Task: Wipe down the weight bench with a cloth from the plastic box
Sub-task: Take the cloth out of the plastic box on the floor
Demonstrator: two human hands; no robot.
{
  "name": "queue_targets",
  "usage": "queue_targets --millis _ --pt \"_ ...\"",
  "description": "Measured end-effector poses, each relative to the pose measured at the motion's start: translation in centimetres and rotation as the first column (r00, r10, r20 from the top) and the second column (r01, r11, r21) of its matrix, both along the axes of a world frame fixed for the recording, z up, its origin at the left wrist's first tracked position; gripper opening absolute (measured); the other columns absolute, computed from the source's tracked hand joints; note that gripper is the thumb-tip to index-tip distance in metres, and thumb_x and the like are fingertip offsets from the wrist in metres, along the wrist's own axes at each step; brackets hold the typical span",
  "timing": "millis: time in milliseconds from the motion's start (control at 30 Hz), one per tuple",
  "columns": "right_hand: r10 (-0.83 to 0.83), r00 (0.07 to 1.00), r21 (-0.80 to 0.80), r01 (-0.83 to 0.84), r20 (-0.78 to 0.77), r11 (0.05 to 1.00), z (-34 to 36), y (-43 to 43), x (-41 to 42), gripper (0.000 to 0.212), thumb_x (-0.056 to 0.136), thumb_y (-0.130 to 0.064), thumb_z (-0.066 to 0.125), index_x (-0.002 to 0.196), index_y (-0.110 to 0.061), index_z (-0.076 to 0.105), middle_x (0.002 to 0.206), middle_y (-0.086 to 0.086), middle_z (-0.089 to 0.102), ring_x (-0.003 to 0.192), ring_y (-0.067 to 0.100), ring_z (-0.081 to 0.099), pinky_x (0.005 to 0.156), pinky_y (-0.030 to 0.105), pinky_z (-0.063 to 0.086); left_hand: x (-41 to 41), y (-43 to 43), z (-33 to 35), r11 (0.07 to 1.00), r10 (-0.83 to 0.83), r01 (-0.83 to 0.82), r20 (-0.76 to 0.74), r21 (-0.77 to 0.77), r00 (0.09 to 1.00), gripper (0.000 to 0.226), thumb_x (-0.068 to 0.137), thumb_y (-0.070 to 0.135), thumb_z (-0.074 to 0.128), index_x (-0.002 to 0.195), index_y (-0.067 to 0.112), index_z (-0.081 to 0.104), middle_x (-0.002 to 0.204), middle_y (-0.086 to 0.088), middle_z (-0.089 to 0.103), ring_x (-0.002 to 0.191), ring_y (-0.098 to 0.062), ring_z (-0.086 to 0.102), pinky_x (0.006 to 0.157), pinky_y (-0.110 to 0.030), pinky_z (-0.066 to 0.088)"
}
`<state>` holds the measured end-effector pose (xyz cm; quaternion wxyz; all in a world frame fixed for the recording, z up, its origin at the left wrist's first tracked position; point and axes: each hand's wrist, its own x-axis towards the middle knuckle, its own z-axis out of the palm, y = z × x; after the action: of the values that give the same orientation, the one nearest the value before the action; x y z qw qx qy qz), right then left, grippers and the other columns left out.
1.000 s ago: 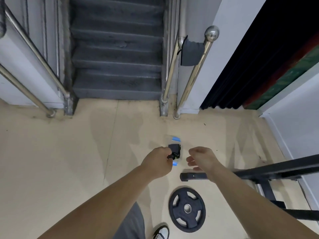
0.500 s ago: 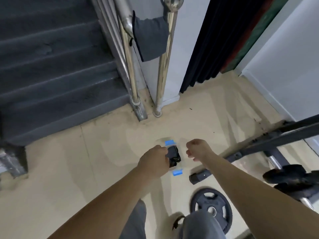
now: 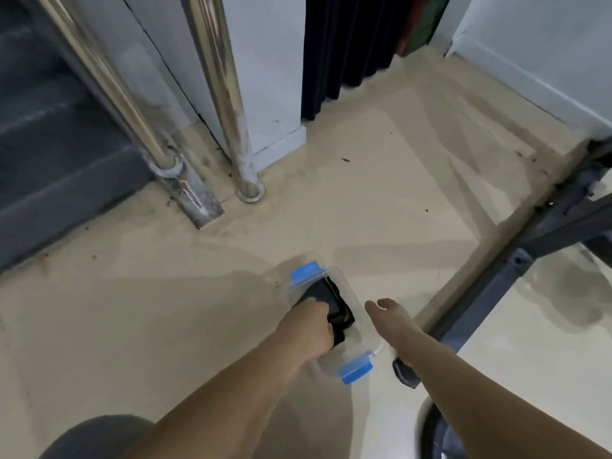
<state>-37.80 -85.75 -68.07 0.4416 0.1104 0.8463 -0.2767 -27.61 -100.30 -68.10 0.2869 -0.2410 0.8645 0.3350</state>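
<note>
- Knee [image 3: 99, 437], grey-clad, at the lower left edge, nearest the wearer.
- Weight plate [image 3: 430, 432], dark, only a sliver visible on the floor behind the right forearm.
- Left hand [image 3: 309, 329], reaching into the plastic box, fingers curled closed around the dark cloth [image 3: 326, 294].
- Right hand [image 3: 395, 321], beside the box on its right side, fingers loosely extended and holding nothing; whether it touches the box wall cannot be told.
- Plastic box [image 3: 359, 321], clear, lying on the beige floor [image 3: 132, 309], a blue clip [image 3: 356, 367] at the near end and a second blue clip [image 3: 306, 271] at the far end; the cloth lies bunched inside it.
- Weight bench frame [image 3: 490, 286], dark metal bars running diagonally from beside the box toward the right edge; only the frame shows.
- Two steel railing posts [image 3: 228, 104], fixed to the floor beyond the box.
- Grey stairs [image 3: 49, 144], far left.
- White wall corner [image 3: 271, 77] and dark curtain [image 3: 344, 44], farthest back.
</note>
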Motion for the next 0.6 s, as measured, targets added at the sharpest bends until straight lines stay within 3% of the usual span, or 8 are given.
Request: queue_targets --millis 67,200,267,367,467,533,567,600 --pt "0.061 0.998 0.01 -0.062 0.019 0.998 -4.6 0.2 -0.6 0.064 0.102 -0.045 0.048 0.159 -0.018 0.034 0.158 0.01 0.043 0.136 0.035 0.047 0.103 0.043 0.045 -1.9 0.6 -5.6 0.999 -0.049 0.049 0.018 -0.019 0.999 0.013 0.095 0.024 0.053 0.092 0.012 0.054 0.107 -0.008 0.052 0.091 -0.025 0.054 0.081 -0.035 0.05" --pt "0.259 0.966 0.072 -0.257 -0.008 0.964 -10.5 0.5 -1.8 0.053 0.107 -0.041 0.04 0.158 -0.027 0.035 0.147 0.009 0.053 0.107 0.03 0.058 0.078 0.041 0.062 -5.4 -0.7 -13.7 0.988 -0.082 0.091 0.081 -0.125 0.993 0.024 0.092 0.026 0.055 0.111 0.011 0.06 0.103 -0.003 0.063 0.091 -0.02 0.059 0.086 -0.032 0.052" --pt "0.424 0.904 0.191 -0.406 -0.061 0.894 -11.9 0.8 -2.1 0.044 0.108 -0.032 0.037 0.152 -0.031 0.041 0.14 0.006 0.06 0.106 0.028 0.061 0.083 0.038 0.058 -6.1 -1.1 -16.3 0.98 -0.073 0.096 0.133 -0.175 0.988 0.036 0.087 0.028 0.059 0.12 0.013 0.056 0.101 0.0 0.064 0.093 -0.022 0.063 0.089 -0.037 0.055" --pt "0.515 0.856 0.29 -0.48 -0.052 0.828 -13.4 1.6 -1.8 0.033 0.107 -0.029 0.036 0.137 -0.031 0.05 0.116 0.003 0.067 0.097 0.023 0.064 0.088 0.04 0.058 -6.5 -1.0 -19.0 0.972 -0.059 0.115 0.256 -0.207 0.965 0.068 0.085 0.032 0.064 0.144 0.013 0.037 0.123 -0.006 0.061 0.108 -0.026 0.062 0.098 -0.039 0.052" --pt "0.536 0.843 0.312 -0.499 -0.041 0.809 -14.3 1.8 -1.5 0.024 0.105 -0.025 0.041 0.127 -0.028 0.05 0.101 0.002 0.066 0.086 0.021 0.066 0.082 0.041 0.062 -6.6 0.0 -20.8 0.965 -0.006 0.064 0.223 -0.254 0.975 0.085 0.084 0.024 0.072 0.153 0.009 0.025 0.145 -0.011 0.048 0.129 -0.029 0.051 0.109 -0.04 0.045" --pt "0.533 0.845 0.299 -0.501 -0.031 0.812 -14.6 1.7 -1.6 0.026 0.102 -0.019 0.044 0.127 -0.027 0.046 0.105 0.003 0.067 0.088 0.022 0.067 0.083 0.042 0.063 -6.5 1.1 -21.7 0.971 0.02 0.031 0.207 -0.238 0.978 0.077 0.088 0.018 0.069 0.153 0.008 0.027 0.145 -0.01 0.044 0.133 -0.028 0.045 0.113 -0.038 0.039" --pt "0.539 0.842 0.286 -0.511 -0.019 0.81 -14.7 1.5 -1.6 0.029 0.1 -0.015 0.044 0.127 -0.027 0.044 0.112 0.002 0.067 0.091 0.023 0.067 0.084 0.042 0.062 -6.4 1.4 -22.3 0.976 0.054 -0.011 0.191 -0.219 0.98 0.063 0.095 0.02 0.061 0.15 0.009 0.032 0.137 -0.005 0.048 0.127 -0.024 0.047 0.11 -0.034 0.038" --pt "0.543 0.84 0.274 -0.519 -0.014 0.81 -14.8 1.3 -1.6 0.031 0.098 -0.012 0.045 0.126 -0.027 0.041 0.117 0.002 0.067 0.093 0.024 0.066 0.086 0.042 0.061 -6.1 1.7 -22.6 0.962 -0.001 0.052 0.189 -0.266 0.982 0.047 0.101 0.023 0.051 0.144 0.011 0.038 0.127 -0.001 0.051 0.118 -0.02 0.048 0.104 -0.03 0.037"
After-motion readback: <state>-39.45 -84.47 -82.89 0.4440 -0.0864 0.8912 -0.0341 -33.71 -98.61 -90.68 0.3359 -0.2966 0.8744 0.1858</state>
